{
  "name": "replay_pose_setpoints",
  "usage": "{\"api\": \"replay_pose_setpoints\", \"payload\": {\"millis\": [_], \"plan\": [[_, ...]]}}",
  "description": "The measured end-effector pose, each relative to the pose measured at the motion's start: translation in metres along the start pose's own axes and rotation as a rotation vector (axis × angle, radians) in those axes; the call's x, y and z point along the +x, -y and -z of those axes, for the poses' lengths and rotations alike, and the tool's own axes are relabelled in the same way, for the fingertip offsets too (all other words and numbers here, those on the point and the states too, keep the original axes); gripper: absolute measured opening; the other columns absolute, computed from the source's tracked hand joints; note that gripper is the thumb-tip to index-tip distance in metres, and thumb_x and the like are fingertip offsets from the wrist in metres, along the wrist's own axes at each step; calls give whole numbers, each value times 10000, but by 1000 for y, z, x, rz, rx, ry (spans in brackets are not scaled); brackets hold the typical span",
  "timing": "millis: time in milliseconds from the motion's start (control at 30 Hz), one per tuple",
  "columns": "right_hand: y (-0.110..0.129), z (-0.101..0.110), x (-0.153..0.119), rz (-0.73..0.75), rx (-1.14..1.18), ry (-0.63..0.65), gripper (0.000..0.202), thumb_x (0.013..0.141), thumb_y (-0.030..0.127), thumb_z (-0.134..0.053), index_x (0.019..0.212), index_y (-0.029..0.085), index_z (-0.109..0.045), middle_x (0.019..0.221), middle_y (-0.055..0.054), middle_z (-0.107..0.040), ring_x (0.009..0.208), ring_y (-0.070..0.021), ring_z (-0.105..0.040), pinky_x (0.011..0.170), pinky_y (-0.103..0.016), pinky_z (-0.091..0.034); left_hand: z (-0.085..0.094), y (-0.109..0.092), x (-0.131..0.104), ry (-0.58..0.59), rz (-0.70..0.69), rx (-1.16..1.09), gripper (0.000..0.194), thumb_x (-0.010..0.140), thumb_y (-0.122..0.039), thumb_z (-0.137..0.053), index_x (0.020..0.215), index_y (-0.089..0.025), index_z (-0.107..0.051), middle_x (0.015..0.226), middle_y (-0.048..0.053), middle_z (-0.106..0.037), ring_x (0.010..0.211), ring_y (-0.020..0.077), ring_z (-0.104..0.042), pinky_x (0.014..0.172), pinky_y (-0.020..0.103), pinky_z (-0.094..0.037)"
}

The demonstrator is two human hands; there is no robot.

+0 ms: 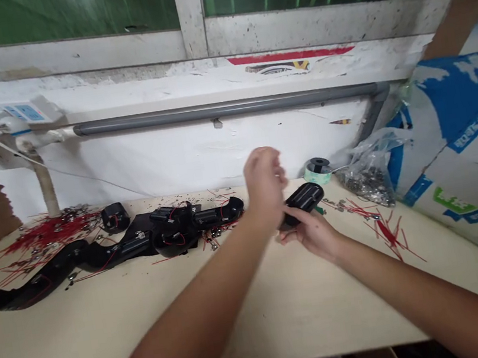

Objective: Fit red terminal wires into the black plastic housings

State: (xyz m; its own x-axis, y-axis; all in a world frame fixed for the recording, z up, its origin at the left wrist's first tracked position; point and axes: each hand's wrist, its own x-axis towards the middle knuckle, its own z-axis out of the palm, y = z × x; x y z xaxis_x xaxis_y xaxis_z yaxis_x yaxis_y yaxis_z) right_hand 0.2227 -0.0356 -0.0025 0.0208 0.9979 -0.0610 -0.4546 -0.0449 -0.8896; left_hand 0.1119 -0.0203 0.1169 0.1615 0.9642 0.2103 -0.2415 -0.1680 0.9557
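Note:
My right hand (pixel 312 232) grips a black, rounded, glossy plastic housing (pixel 305 199) by its near end, thumb lying along the side. Raised just left of it is my left hand (pixel 264 184), fingers curled in and slightly blurred; whatever they may hold is hidden. The two hands are close together above the table. Further left lie several similar black housings (pixel 176 236), some with thin red wires and small silvery parts on them. A green piece shows partly behind the held housing.
Red wires (pixel 52 234) and small metal parts lie heaped at the back left, with more red wires (pixel 391 234) at right. A tape roll (pixel 317 170) and a plastic bag of metal parts (pixel 366 175) stand by the wall. A blue-and-white box (pixel 464 157) borders the right side.

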Motion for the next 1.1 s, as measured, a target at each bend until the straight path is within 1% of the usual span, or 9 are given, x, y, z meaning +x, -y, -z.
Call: {"api": "replay_pose_setpoints", "payload": {"millis": [67,167,233,300,400,567,733,900,1100], "plan": [[2,-1,-1,-1,-18,2,232,780,334,-758,872,152,-648,747,-81,-738,487,-189,-641,459,-326,-558,23,16,19,15,-156,238,114,926,-205,-418,825,-186,-466,855,31,-557,681,116,-517,583,312,-409],[5,-1,-3,-20,32,-10,236,803,394,-704,878,174,-664,733,-46,-714,504,-186,-635,379,-280,-496,54,49,15,255,-462,545,96,807,-109,-555,832,-198,-528,898,35,-566,786,163,-520,726,359,-466],[7,-1,-5,-61,41,10,269,812,443,-674,868,180,-681,702,-32,-688,512,-187,-633,343,-261,-457,71,64,2,328,-486,551,91,860,-134,-516,901,-206,-552,925,43,-576,801,172,-535,732,350,-471],[8,-2,-8,-116,28,62,331,815,498,-649,855,173,-699,698,-37,-681,498,-175,-620,336,-251,-435,83,73,-8,289,-463,535,111,897,-142,-485,950,-207,-557,949,52,-572,836,183,-550,738,346,-475],[11,-4,-11,-190,12,155,434,804,575,-623,860,155,-718,731,-68,-700,498,-177,-618,326,-245,-412,95,81,-17,290,-531,552,151,930,-132,-456,1012,-206,-559,1010,70,-554,921,199,-547,814,367,-475],[14,-6,-12,-157,94,103,458,826,599,-616,834,157,-733,740,-63,-714,584,-159,-641,530,-242,-522,101,92,-25,340,-571,589,205,987,-159,-420,1129,-222,-552,1112,92,-539,1063,219,-538,940,405,-457],[14,-5,-11,-237,97,119,660,823,781,-473,792,167,-713,644,-67,-685,559,-191,-629,562,-293,-509,97,99,-27,377,-548,581,281,1018,-227,-400,1274,-251,-513,1215,109,-529,1133,230,-534,984,425,-466],[10,-11,-13,-196,125,97,514,867,669,-520,885,192,-712,742,-53,-720,697,-208,-673,700,-312,-535,93,99,-30,411,-551,589,326,1026,-263,-393,1331,-286,-504,1291,112,-500,1238,245,-485,1062,455,-433],[5,-19,-14,-127,129,118,478,859,653,-544,990,224,-708,863,-55,-745,947,-260,-697,856,-376,-544,93,102,-28,379,-527,521,296,1020,-279,-427,1294,-275,-539,1258,102,-477,1058,202,-568,989,422,-482]]}}
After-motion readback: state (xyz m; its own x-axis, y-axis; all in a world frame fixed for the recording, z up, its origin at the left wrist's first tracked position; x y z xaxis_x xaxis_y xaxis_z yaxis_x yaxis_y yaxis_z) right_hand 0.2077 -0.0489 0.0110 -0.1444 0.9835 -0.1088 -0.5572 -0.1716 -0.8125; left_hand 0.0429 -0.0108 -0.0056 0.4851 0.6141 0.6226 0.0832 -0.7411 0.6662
